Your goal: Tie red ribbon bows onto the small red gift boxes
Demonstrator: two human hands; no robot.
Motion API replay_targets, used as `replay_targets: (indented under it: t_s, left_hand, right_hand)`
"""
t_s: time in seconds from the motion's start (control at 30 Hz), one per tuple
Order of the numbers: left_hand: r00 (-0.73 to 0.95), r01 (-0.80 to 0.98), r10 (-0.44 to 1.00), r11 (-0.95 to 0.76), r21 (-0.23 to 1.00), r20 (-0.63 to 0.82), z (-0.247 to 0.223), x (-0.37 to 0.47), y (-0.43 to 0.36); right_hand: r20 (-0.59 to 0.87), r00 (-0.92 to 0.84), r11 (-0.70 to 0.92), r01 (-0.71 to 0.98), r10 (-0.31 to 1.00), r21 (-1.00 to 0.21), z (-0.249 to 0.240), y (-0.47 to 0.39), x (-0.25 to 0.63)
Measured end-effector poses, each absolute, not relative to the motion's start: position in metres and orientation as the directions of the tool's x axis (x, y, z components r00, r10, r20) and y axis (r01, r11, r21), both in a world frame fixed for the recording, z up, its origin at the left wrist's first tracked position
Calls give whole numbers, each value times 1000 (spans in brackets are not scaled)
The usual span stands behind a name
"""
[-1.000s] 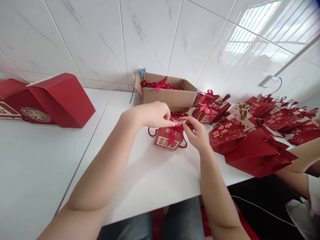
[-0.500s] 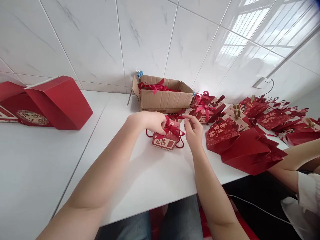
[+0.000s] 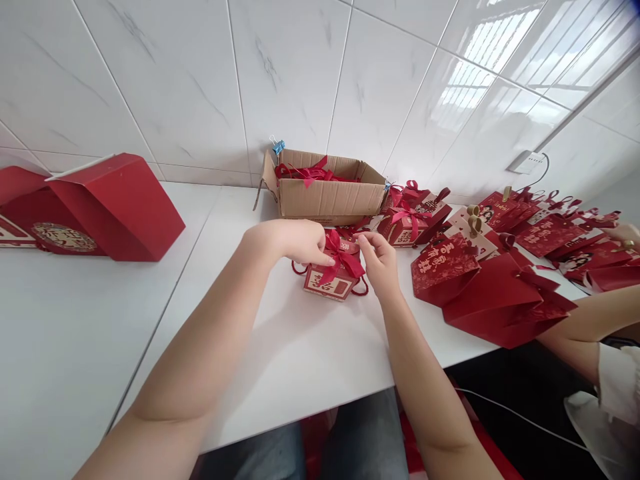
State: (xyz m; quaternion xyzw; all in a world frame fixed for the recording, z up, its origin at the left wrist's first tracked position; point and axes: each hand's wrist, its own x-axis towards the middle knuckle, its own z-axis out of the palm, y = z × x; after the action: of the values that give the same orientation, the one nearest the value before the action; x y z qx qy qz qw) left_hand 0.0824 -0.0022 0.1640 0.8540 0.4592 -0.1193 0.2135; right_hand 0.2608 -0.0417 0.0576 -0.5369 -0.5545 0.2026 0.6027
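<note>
A small red gift box (image 3: 327, 283) with cream panels and twisted cord handles stands on the white table in front of me. Red ribbon (image 3: 350, 261) is tied in a bow across its top. My left hand (image 3: 303, 241) reaches over the box from the left, its thumb and fingers closed on the bow's left side; part of the fingers is hidden. On the right, my right hand (image 3: 381, 265) pinches with thumb and forefinger at the ribbon's upper right edge. The bit of ribbon between those fingertips is barely visible.
Behind the gift box, an open cardboard box (image 3: 333, 200) holds loose red ribbons. Finished-looking boxes with bows (image 3: 405, 223) and red folded bags (image 3: 505, 300) crowd the right. Large red boxes (image 3: 125, 207) stand left. Another person's forearm (image 3: 607, 310) is at far right.
My right hand has moved slightly left, closer to the bow. The bow's loops now look fuller and wider. At far right, the other person's hand has come into view among the bags.
</note>
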Motion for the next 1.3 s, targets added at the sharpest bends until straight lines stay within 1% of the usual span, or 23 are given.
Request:
replay_targets:
  t_s: [0.07, 0.13, 0.27, 0.37, 0.47, 0.6, 0.87, 0.97, 1.03, 1.13, 1.23, 1.3]
  left_hand:
    - [560, 827, 720, -513, 230, -409, 160, 90, -3]
    - [571, 819, 705, -525, 232, -421, 157, 93, -1]
    - [628, 777, 648, -554, 300, -430, 153, 87, 10]
    - [659, 752, 623, -563, 343, -421, 152, 81, 16]
    - [669, 743, 610, -561, 364, -425, 151, 79, 18]
    - [669, 743, 603, -561, 366, -434, 152, 81, 17]
    - [670, 742, 596, -556, 374, -444, 150, 82, 19]
    - [666, 746, 597, -543, 386, -447, 150, 82, 19]
    - [667, 745, 598, -539, 392, -445, 150, 82, 19]
    - [672, 740, 595, -547, 391, -440, 150, 81, 19]
    - [711, 703, 577, -583, 407, -402, 151, 80, 20]
    - [746, 663, 580, -598, 450, -328, 152, 81, 19]
  right_hand:
    - [400, 274, 307, 325, 875, -894, 57, -40, 260]
    - [380, 274, 284, 332, 883, -899, 56, -40, 261]
    - [351, 300, 247, 334, 887, -910, 58, -41, 265]
    - [313, 247, 230, 313, 917, -921, 61, -44, 267]
    - [306, 187, 238, 315, 934, -919, 64, -46, 266]
    - [289, 209, 210, 334, 934, -919, 65, -46, 265]
    - [404, 238, 251, 489, 883, -836, 64, -46, 269]
    - [474, 215, 303, 535, 854, -789, 63, -48, 270]
    - [516, 191, 341, 556, 835, -758, 62, -48, 271]
    - [525, 191, 346, 564, 829, -750, 60, -48, 271]
    - [513, 210, 327, 561, 832, -760, 60, -47, 271]
    - [524, 207, 336, 565, 826, -754, 61, -47, 271]
